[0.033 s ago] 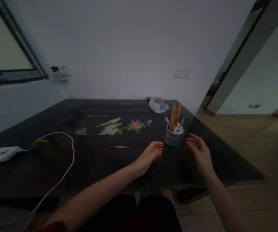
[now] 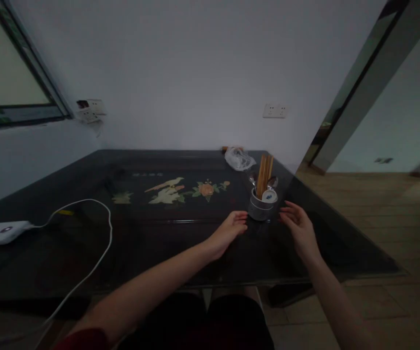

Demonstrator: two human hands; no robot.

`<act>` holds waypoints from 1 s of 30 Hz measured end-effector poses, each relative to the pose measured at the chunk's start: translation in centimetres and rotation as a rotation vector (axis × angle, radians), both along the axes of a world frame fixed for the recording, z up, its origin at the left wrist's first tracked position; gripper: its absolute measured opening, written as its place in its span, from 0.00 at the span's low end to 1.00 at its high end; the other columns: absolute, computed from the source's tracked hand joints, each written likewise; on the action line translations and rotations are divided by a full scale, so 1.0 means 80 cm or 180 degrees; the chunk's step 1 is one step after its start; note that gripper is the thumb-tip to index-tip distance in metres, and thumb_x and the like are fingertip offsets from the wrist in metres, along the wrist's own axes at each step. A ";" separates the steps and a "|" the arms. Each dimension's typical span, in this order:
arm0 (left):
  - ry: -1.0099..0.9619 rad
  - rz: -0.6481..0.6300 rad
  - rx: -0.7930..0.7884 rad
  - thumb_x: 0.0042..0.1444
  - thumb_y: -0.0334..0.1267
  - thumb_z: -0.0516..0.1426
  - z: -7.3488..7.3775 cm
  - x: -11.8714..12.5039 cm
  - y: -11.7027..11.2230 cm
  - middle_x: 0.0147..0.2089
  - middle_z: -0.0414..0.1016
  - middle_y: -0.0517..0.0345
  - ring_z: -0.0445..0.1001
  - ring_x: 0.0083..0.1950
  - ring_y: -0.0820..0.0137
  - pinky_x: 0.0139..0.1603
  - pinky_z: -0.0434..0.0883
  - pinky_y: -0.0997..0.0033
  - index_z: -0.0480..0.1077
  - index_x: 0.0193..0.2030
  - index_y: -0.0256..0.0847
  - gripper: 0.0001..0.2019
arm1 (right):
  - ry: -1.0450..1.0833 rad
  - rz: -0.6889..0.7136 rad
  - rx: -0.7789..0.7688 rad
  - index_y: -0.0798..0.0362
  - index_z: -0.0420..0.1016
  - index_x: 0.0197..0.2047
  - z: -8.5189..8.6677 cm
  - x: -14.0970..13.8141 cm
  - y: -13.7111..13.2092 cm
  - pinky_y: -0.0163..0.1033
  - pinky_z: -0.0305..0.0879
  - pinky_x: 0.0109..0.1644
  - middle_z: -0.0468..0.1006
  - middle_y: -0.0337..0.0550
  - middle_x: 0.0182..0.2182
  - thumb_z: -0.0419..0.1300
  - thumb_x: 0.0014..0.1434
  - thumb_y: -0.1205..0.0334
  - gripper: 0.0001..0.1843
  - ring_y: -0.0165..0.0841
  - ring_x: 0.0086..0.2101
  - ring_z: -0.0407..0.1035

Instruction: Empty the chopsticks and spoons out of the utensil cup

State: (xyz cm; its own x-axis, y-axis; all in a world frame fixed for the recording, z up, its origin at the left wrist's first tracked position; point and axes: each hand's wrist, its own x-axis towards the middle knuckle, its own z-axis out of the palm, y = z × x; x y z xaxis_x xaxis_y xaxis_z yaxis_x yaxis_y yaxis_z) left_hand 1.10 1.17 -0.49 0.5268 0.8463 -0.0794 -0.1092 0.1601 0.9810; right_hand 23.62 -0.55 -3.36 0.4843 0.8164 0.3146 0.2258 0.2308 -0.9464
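A grey cylindrical utensil holder stands upright on the dark table. Wooden chopsticks rise out of it, with a metal spoon at the right and a shiny spoon at the left. A white round piece with a blue mark rests in its mouth, perhaps a ceramic spoon. To the left of the holder is my left hand, fingers stretched towards its side; whether the fingertips touch it I cannot tell. My right hand hovers just right of the holder, open, with a small gap between.
The dark table has a bird-and-flower picture on its top. Behind the holder lies a crumpled clear plastic bag. A white device with a white cable is at the left. The wall borders the far edge.
Both hands have shifted very slightly, the right one a touch leftward towards the holder and the left one a little upward. The holder and its utensils have not moved.
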 end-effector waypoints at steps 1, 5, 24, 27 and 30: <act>0.0185 0.0078 0.0113 0.49 0.28 0.55 -0.006 0.012 0.014 0.60 0.64 0.46 0.62 0.61 0.64 0.62 0.60 0.64 0.63 0.54 0.38 0.23 | -0.0044 0.0034 -0.0110 0.48 0.67 0.52 -0.010 0.007 0.012 0.49 0.70 0.48 0.72 0.46 0.43 0.67 0.44 0.48 0.32 0.39 0.42 0.70; 0.0663 0.0300 0.0353 0.47 0.30 0.57 -0.030 0.050 0.057 0.67 0.54 0.40 0.54 0.68 0.58 0.66 0.53 0.60 0.54 0.63 0.33 0.34 | -0.0277 0.0429 -0.0600 0.50 0.63 0.55 -0.033 0.026 0.041 0.52 0.68 0.52 0.70 0.52 0.50 0.71 0.36 0.49 0.43 0.45 0.50 0.67; 0.0125 0.0862 0.0966 0.42 0.26 0.60 -0.062 0.118 0.069 0.65 0.59 0.42 0.54 0.68 0.56 0.69 0.49 0.56 0.57 0.63 0.36 0.38 | -0.1040 0.0868 -0.0611 0.55 0.71 0.45 -0.033 0.033 0.069 0.54 0.67 0.52 0.78 0.54 0.43 0.70 0.39 0.48 0.32 0.47 0.45 0.72; 0.0053 0.0804 0.1030 0.43 0.26 0.60 -0.060 0.114 0.069 0.65 0.60 0.42 0.55 0.68 0.56 0.69 0.48 0.55 0.57 0.63 0.36 0.37 | -0.1114 0.0728 -0.0545 0.55 0.72 0.42 -0.032 0.026 0.069 0.53 0.67 0.52 0.79 0.53 0.42 0.69 0.39 0.47 0.30 0.47 0.44 0.73; -0.0001 0.0807 0.1029 0.43 0.27 0.62 -0.059 0.108 0.072 0.65 0.61 0.43 0.55 0.68 0.55 0.70 0.47 0.53 0.57 0.63 0.37 0.38 | -0.1199 0.0678 -0.0522 0.56 0.72 0.42 -0.026 0.016 0.068 0.53 0.67 0.50 0.79 0.54 0.42 0.68 0.39 0.46 0.30 0.48 0.44 0.73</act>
State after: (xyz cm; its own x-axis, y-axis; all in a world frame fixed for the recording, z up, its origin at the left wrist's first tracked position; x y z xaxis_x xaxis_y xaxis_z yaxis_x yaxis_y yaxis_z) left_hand 9.76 6.90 -5.21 0.2982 0.9306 0.2121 -0.1059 -0.1886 0.9763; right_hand 24.86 4.93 -5.47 0.1770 0.9390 0.2947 0.5247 0.1633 -0.8355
